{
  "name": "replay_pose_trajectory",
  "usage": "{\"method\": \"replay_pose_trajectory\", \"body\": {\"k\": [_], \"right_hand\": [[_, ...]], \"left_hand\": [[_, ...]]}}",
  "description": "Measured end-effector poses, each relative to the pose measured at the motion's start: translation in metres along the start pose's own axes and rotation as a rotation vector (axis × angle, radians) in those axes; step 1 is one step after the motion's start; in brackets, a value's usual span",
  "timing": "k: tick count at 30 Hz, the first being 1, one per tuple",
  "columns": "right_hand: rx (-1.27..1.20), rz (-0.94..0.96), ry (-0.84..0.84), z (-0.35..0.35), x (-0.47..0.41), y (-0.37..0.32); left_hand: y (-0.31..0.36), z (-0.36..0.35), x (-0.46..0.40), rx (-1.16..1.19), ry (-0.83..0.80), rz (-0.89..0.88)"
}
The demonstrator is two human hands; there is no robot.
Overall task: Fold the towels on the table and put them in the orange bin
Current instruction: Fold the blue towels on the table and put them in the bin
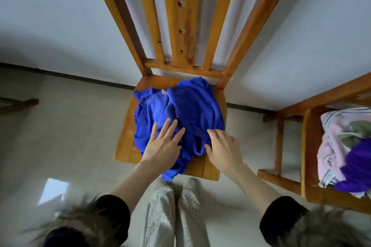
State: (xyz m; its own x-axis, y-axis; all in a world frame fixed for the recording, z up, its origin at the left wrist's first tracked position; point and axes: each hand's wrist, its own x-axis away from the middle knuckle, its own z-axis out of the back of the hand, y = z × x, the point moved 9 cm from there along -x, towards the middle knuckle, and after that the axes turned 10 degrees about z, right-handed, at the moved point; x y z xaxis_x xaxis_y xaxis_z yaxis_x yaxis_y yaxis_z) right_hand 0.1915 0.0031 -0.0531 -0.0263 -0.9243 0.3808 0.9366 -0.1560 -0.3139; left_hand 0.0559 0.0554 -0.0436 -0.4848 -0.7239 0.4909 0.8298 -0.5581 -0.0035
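A crumpled blue towel [180, 118] lies heaped on the seat of a wooden chair [128, 132], covering most of the seat; its near edge hangs over the seat's front. A small pale tag shows near its far edge. The towel is unfolded, in loose ridges and folds.

The left hand [163, 144] rests flat on the near left part of the towel, fingers straight and spread, holding nothing. The right hand [222, 147] lies at the towel's near right edge, fingers bent slightly down onto the cloth; whether they pinch the fabric cannot be told. Both forearms are bare, with dark sleeves [112, 218] pushed up near the elbows.

The chair back rises at the far side, with slats and a central board bearing small round holes. The seat is bare wood at its left margin and near right corner.

At right stands a second wooden frame [309, 146], holding a pale pink cloth [333, 142] with a purple cloth [359, 162] on it.

The floor [70, 126] is pale grey. A dark skirting line runs along the foot of a white wall [60, 16]. A bright patch of light lies on the floor at near left. Dotted light trousers [174, 216] show below the seat's front edge.
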Motion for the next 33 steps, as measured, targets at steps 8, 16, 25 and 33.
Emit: {"method": "replay_pose_trajectory", "body": {"k": [8,16,25,33], "right_hand": [[-0.082,-0.146,0.012,-0.057,-0.036,0.028],[-0.602,-0.215,0.226,-0.019,-0.025,0.027],[-0.658,0.06,0.467,0.164,-0.015,-0.023],[-0.526,0.33,0.615,0.365,0.031,-0.097]], "left_hand": [[-0.01,-0.064,-0.029,-0.059,-0.025,-0.038],[-0.01,-0.027,-0.03,0.177,-0.021,-0.001],[0.011,0.161,-0.004,0.672,0.239,-0.084],[-0.004,0.36,0.067,0.873,0.595,-0.134]]}}
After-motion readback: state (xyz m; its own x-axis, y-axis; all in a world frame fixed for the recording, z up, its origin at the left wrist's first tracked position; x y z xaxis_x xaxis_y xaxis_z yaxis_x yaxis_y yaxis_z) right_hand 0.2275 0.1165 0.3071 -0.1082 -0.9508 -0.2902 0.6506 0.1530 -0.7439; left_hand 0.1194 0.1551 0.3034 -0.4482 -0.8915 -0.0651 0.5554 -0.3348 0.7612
